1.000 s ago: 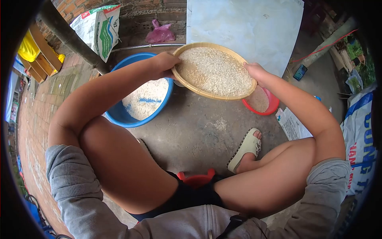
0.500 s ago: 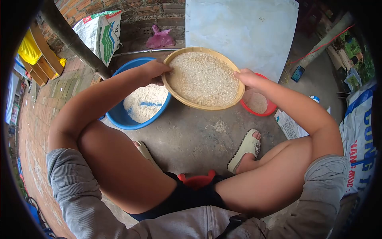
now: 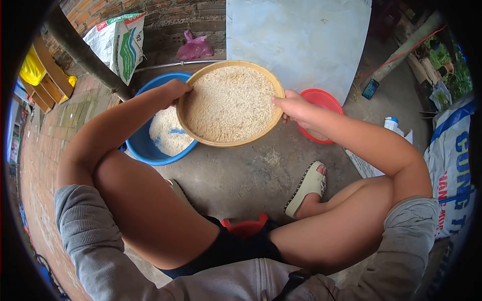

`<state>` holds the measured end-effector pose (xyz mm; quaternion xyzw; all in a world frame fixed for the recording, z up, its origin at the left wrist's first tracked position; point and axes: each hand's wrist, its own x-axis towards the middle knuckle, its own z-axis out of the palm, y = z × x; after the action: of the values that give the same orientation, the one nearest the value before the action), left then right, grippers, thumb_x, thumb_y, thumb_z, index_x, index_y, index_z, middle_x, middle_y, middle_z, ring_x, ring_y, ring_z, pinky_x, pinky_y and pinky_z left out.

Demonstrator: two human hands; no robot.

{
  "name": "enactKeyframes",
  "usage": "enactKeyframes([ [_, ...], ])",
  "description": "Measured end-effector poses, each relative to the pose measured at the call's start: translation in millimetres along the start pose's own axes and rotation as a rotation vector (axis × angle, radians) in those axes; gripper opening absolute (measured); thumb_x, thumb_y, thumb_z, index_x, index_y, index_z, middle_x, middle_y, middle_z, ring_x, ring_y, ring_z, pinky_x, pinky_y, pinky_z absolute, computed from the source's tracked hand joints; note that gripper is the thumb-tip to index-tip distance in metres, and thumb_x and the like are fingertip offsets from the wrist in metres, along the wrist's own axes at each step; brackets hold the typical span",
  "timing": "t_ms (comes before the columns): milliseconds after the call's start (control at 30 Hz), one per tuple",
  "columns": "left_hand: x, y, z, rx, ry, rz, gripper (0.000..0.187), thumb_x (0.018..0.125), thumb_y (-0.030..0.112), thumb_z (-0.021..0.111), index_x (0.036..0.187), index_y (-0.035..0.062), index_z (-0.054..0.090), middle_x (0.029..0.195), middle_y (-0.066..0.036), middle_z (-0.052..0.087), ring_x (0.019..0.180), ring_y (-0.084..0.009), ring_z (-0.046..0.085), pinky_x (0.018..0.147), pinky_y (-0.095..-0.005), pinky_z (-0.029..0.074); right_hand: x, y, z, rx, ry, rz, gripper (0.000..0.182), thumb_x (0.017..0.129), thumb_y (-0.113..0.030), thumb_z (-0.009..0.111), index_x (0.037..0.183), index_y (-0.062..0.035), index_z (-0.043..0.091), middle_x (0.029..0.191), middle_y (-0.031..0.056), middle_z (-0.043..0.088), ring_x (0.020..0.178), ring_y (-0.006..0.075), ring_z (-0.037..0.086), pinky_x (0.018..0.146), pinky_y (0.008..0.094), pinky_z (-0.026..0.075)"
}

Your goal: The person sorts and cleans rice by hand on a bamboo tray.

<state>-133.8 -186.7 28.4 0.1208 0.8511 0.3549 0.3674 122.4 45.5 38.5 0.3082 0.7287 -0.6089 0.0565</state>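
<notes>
My left hand [image 3: 176,91] and my right hand [image 3: 295,106] are closed on opposite sides of the rim of a round, tan winnowing basket [image 3: 232,143], thumbs on top. A wide layer of pale grain that looks like rice [image 3: 231,103] covers its bottom. The basket hangs in the air, overlapping the right side of a blue basin [image 3: 136,136], where more white grain [image 3: 168,135] lies. Behind my right wrist stands a red basin [image 3: 324,100], partly hidden, with a little grain visible at its bottom.
A pale sheet [image 3: 298,45] leans behind the basket. A phone [image 3: 370,89] lies on the floor at the right, near a pole. Printed sacks [image 3: 125,47] stand at back left and far right. A pink plastic bag [image 3: 194,47] sits by the brick wall.
Both hands have carried the basket left, away from the red basin and further over the blue one. The grain has shifted and spread inside the basket. My grip stays on the rim.
</notes>
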Motion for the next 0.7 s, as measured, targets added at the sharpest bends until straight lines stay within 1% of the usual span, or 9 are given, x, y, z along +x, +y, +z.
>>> enactKeyframes([
  [100, -38, 29, 26, 0.049, -0.193, 0.064, 0.031, 0.088, 0.031, 0.057, 0.101, 0.0023, 0.059, 0.083, -0.007, 0.062, 0.067, -0.0169, 0.062, 0.06, -0.0315, 0.052, 15, 16, -47, 0.013, 0.149, -0.031, 0.026, 0.092, -0.023, 0.051, 0.099, 0.0016, 0.054, 0.083, 0.0112, 0.062, 0.072, 0.0183, 0.061, 0.06, 0.032, 0.049],
  [167, -55, 47, 45, 0.094, -0.304, 0.095, 0.033, 0.087, 0.032, 0.058, 0.1, 0.0019, 0.059, 0.083, -0.007, 0.062, 0.067, -0.0154, 0.062, 0.059, -0.0307, 0.052, 20, 20, -78, -0.159, 0.231, 0.017, 0.027, 0.091, -0.023, 0.052, 0.095, 0.0025, 0.056, 0.085, 0.0127, 0.063, 0.076, 0.0199, 0.063, 0.064, 0.032, 0.051],
  [267, -56, 53, 52, 0.069, -0.367, 0.101, 0.033, 0.088, 0.032, 0.058, 0.1, 0.0013, 0.06, 0.082, -0.007, 0.063, 0.067, -0.0154, 0.062, 0.059, -0.0305, 0.052, 36, 39, -97, -0.071, 0.305, -0.009, 0.026, 0.09, -0.023, 0.053, 0.091, 0.0028, 0.057, 0.086, 0.0131, 0.064, 0.075, 0.0206, 0.063, 0.064, 0.033, 0.051],
  [300, -54, 55, 51, 0.044, -0.389, 0.103, 0.033, 0.088, 0.031, 0.057, 0.1, 0.0009, 0.06, 0.082, -0.007, 0.063, 0.067, -0.0155, 0.062, 0.059, -0.0304, 0.052, 33, 38, -92, 0.0, 0.299, 0.028, 0.027, 0.09, -0.023, 0.053, 0.097, 0.0036, 0.055, 0.091, 0.0147, 0.063, 0.081, 0.0213, 0.063, 0.066, 0.0335, 0.051],
  [400, -28, 42, 21, 0.111, -0.268, 0.079, 0.03, 0.088, 0.03, 0.056, 0.101, 0.0035, 0.061, 0.08, -0.006, 0.061, 0.07, -0.0153, 0.06, 0.061, -0.031, 0.05, -6, 6, -40, 0.083, 0.274, 0.039, 0.028, 0.09, -0.024, 0.054, 0.1, 0.0022, 0.053, 0.089, 0.0113, 0.06, 0.074, 0.0177, 0.059, 0.062, 0.0324, 0.049],
  [467, -13, 28, -3, 0.167, -0.218, 0.056, 0.03, 0.088, 0.031, 0.056, 0.102, 0.0049, 0.061, 0.082, -0.006, 0.062, 0.071, -0.0154, 0.059, 0.062, -0.0318, 0.049, -9, 5, -23, -0.002, 0.055, 0.053, 0.027, 0.089, -0.025, 0.056, 0.098, -0.0006, 0.051, 0.082, 0.0063, 0.054, 0.064, 0.0131, 0.05, 0.056, 0.03, 0.045],
  [567, 9, 18, -5, 0.281, -0.119, 0.01, 0.03, 0.088, 0.031, 0.057, 0.104, 0.0065, 0.062, 0.085, -0.006, 0.062, 0.073, -0.0157, 0.059, 0.063, -0.0326, 0.048, -22, -3, 1, 0.108, 0.02, 0.131, 0.024, 0.088, -0.025, 0.058, 0.094, -0.0031, 0.05, 0.076, 0.0028, 0.049, 0.058, 0.0107, 0.04, 0.052, 0.0276, 0.041],
  [633, 1, 22, 3, 0.284, -0.055, 0.004, 0.031, 0.087, 0.031, 0.059, 0.106, 0.0057, 0.062, 0.088, -0.007, 0.062, 0.076, -0.0166, 0.059, 0.065, -0.0329, 0.048, -19, -1, -10, 0.091, 0.055, 0.132, 0.023, 0.088, -0.025, 0.059, 0.093, -0.0034, 0.051, 0.075, 0.0028, 0.05, 0.058, 0.0109, 0.041, 0.052, 0.0278, 0.041],
  [700, -21, 34, 22, 0.196, -0.107, 0.05, 0.029, 0.086, 0.029, 0.059, 0.101, 0.0042, 0.063, 0.082, -0.007, 0.062, 0.068, -0.0164, 0.06, 0.057, -0.0318, 0.05, -11, 10, -38, 0.058, 0.13, 0.127, 0.02, 0.087, -0.023, 0.059, 0.091, -0.0042, 0.053, 0.074, 0.0032, 0.055, 0.058, 0.0118, 0.048, 0.054, 0.0283, 0.043],
])
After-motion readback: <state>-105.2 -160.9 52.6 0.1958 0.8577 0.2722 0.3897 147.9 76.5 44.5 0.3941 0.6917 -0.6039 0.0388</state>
